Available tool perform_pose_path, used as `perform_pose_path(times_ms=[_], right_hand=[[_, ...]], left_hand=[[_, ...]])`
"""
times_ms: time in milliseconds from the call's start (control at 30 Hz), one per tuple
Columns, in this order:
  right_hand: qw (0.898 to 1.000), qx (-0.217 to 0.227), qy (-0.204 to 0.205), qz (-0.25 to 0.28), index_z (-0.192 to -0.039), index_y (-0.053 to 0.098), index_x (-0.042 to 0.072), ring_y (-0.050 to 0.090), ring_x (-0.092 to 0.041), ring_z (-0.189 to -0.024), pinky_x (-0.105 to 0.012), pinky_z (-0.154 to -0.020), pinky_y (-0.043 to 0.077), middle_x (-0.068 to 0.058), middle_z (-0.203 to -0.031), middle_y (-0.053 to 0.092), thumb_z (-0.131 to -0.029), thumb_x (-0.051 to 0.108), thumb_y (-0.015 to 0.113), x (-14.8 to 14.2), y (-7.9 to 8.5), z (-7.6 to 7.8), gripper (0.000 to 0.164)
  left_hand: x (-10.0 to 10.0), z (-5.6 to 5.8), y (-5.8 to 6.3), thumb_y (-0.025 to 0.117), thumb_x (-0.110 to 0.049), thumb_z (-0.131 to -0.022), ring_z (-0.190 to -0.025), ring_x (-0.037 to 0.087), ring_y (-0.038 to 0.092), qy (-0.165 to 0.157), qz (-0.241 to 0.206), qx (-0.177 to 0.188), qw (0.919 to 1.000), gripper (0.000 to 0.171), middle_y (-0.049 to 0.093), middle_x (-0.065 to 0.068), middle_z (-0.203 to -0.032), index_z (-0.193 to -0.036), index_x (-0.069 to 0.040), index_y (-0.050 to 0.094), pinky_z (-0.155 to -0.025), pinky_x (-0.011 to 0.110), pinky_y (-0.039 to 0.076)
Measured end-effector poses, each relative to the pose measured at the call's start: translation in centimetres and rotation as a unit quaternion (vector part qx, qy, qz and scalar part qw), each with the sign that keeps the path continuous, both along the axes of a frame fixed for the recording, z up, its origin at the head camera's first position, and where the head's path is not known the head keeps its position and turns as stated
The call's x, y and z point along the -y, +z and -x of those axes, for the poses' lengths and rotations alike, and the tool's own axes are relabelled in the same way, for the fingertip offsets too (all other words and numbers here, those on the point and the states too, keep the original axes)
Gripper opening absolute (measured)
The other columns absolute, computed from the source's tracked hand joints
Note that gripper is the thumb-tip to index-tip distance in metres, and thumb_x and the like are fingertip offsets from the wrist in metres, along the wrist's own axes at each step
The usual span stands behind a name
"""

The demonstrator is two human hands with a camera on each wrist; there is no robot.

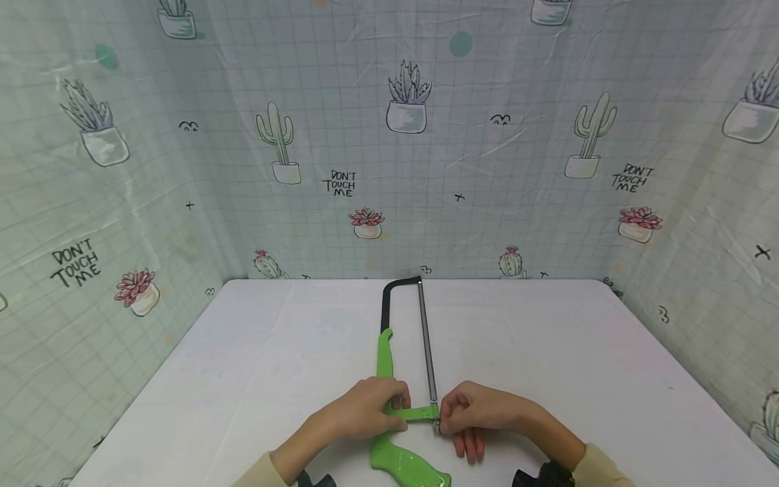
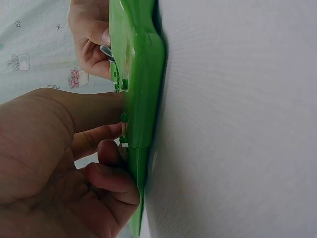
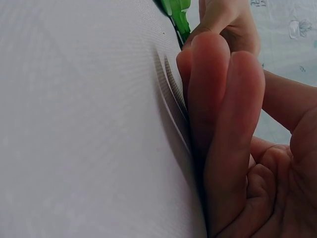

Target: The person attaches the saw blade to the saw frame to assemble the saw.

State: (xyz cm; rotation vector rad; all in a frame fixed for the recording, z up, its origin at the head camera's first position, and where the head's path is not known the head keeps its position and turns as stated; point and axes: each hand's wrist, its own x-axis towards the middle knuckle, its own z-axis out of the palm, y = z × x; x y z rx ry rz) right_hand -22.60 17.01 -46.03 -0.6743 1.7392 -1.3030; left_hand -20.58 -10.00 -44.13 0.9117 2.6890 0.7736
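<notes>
A hacksaw (image 1: 410, 467) with a green handle and a black front bow lies flat on the white table, its bow pointing away from me. Its grey blade (image 1: 428, 345) runs along the right side. My left hand (image 1: 372, 406) grips the green frame where the short crossbar branches off. At the crossbar's right end, my right hand (image 1: 481, 409) pinches the small metal wing nut (image 2: 105, 49) between thumb and forefinger. The right hand's other fingers (image 3: 233, 119) rest along the tabletop. Fingers partly cover the nut, so its exact shape is hard to see.
The white table (image 1: 292, 338) reaches back to a patterned cloth (image 1: 389, 169) printed with cacti, which hangs behind and on both sides. Dark wrist straps (image 1: 544, 475) show at the lower edge, next to light sleeves (image 1: 599, 467).
</notes>
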Motion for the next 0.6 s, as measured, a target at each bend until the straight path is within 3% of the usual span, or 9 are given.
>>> perform_pose_path(times_ms=[600], right_hand=[[1.000, -0.011, -0.014, -0.008, -0.097, 0.067, 0.001, 0.065, -0.005, -0.048, -0.021, -0.045, 0.051, -0.001, -0.066, 0.070, -0.099, 0.025, 0.065, 0.13, 0.18, -0.05, 0.024]], left_hand=[[-0.08, 0.18, -0.03, 0.082, -0.025, -0.086, -0.079, -0.001, 0.054, 0.004, 0.000, 0.006, 1.0000, 0.017, 0.063, -0.015, -0.087, -0.097, -0.022, 0.071, -0.074, 0.021, 0.046]])
